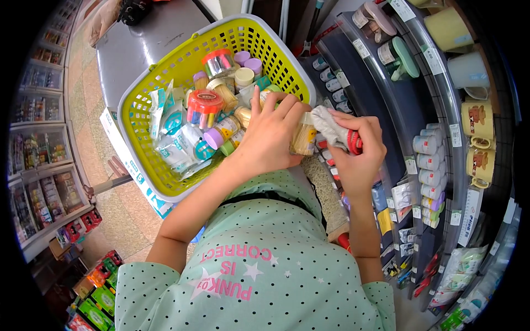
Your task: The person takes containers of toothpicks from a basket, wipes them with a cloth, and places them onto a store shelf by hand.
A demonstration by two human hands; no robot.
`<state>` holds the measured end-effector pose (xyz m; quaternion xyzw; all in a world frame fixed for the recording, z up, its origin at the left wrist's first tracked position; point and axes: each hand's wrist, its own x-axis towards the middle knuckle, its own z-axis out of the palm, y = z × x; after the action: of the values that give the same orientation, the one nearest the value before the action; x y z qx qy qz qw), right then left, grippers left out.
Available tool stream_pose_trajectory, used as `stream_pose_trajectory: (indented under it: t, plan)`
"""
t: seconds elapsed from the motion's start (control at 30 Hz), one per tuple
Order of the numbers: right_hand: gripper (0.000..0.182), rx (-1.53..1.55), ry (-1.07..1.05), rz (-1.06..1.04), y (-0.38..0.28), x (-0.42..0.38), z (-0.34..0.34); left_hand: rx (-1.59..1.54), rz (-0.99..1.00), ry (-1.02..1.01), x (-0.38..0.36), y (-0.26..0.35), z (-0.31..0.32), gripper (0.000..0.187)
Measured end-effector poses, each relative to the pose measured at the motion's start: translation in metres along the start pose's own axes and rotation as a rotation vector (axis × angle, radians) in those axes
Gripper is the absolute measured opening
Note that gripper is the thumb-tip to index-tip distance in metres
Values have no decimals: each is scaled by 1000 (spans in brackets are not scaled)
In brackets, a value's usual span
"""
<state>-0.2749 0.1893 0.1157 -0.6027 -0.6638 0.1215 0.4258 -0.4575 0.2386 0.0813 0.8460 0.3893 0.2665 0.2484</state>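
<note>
Shop shelves (381, 83) on the right, packed with bottles, little bags and mugs (477, 118), some with a brown bear on the side. On the left, more shelves (49, 193) with lots of tiny things, plus a tan floor (83, 71) and a grey table top (146, 38). In front, a bright green basket (135, 146) with holes in its walls. Inside it, shiny packs (182, 146), a clear tub with a red lid (205, 101) and many small jars with coloured lids. Held in the fingers of the left hand (276, 129): a clear jar (303, 138) of thin wooden sticks, out of the basket, just beside its right edge. Pinched in the right hand (364, 157): a grey-white cloth (328, 127) with a red part, pressed up to the jar. Hands close together. Below, a pale green shirt (237, 237) with black dots and pink words.
</note>
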Motion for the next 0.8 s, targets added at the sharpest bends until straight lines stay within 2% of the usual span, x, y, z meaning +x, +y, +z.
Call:
stream_pose_trajectory:
  t: [0.17,0.4,0.43,0.57,0.67,0.7,0.73,0.8]
  plan:
    - [38,-192,-12,-236,-8,-4,14,-8,24,18,1,-3,5,83]
    - [34,-263,72,-113,15,-2,11,-20,13,49,0,-5,5,80]
    - [33,-300,37,-17,23,-4,10,-15,5,55,-1,-5,5,79]
    - [33,-153,102,71,30,0,2,-12,4,66,0,-3,5,79]
    - [34,37,114,-10,10,7,-1,-26,2,78,-1,-3,5,80]
    - [34,50,47,-6,3,4,1,-38,-4,75,-1,-4,5,80]
    - [34,-27,-4,-121,0,4,6,-50,-10,72,-1,-6,5,81]
    - [33,-3,-9,-78,0,0,13,-77,-12,71,0,-7,4,80]
